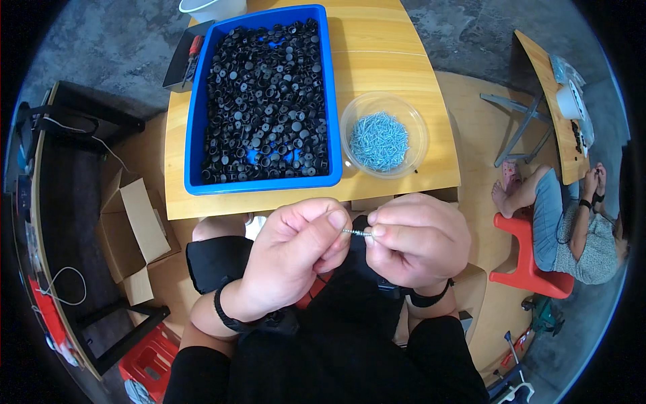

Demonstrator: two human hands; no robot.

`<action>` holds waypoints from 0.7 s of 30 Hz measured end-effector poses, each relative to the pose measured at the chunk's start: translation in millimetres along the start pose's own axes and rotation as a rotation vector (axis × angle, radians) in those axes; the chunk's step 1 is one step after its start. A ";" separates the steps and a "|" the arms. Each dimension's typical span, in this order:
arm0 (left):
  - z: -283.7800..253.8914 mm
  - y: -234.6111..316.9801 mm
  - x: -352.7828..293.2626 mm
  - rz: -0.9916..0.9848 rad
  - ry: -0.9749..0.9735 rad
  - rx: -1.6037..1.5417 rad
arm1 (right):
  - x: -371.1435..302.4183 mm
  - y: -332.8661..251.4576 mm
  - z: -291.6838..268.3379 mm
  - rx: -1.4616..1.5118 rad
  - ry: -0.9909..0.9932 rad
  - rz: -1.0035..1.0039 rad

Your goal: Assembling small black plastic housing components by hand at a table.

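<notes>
A small silver screw (356, 232) spans the gap between my two hands, just past the near edge of the table. My left hand (296, 252) is closed, thumb against curled fingers, at the screw's left end. Opposite it, my right hand (424, 239) pinches the screw's right end between thumb and fingertips. Whether another small part sits inside the left fingers is hidden. Beyond my hands, a blue tray (330, 101) holds many small black plastic caps (269, 101). To its right stands a clear round tub (422, 138) with a heap of silvery-blue screws (380, 141).
The wooden table (377, 64) also carries a dark box (176, 64) with a red-handled screwdriver (195, 47). A white container (215, 8) is at the far edge. Open cardboard boxes (138, 229) lie left. At right, another person sits on a red stool (531, 262) by a second table.
</notes>
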State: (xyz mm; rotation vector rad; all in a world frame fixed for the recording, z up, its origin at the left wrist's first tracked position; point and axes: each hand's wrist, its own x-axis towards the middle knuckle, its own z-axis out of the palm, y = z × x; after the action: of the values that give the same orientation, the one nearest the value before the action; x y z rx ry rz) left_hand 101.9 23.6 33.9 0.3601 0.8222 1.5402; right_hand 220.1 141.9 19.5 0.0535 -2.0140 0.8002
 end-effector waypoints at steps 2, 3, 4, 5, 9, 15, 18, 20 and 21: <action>1.3 -1.6 -2.1 0.081 0.014 0.082 | -2.0 -4.3 0.4 0.060 0.026 0.168; 2.2 0.0 -3.7 0.148 0.064 0.291 | -2.6 -5.8 0.4 0.058 0.026 0.169; 3.4 1.2 -4.6 0.215 0.114 0.499 | -2.7 -7.3 0.5 0.113 0.034 0.245; 4.5 1.6 -4.7 0.214 0.113 0.499 | -3.0 -8.2 0.3 0.168 0.043 0.320; 8.0 6.5 -6.5 0.356 0.100 0.676 | -5.9 -9.5 -0.9 0.284 0.068 0.432; 7.6 6.7 -5.0 0.452 0.050 0.770 | -5.3 -11.1 -0.9 0.406 0.041 0.490; 7.6 8.1 -6.8 0.465 0.082 0.838 | -6.2 -12.3 1.8 0.429 0.030 0.527; 7.7 8.3 -8.4 0.488 0.106 0.868 | -4.1 -18.2 4.7 0.610 0.073 0.722; 8.7 9.5 -8.3 0.496 0.112 0.892 | -5.3 -16.6 3.6 0.609 0.073 0.722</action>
State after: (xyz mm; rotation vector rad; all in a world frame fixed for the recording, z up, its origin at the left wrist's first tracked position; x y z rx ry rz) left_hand 102.1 18.6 48.3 1.2042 1.5797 1.5651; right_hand 226.0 125.4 22.7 -0.3676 -1.6413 1.8209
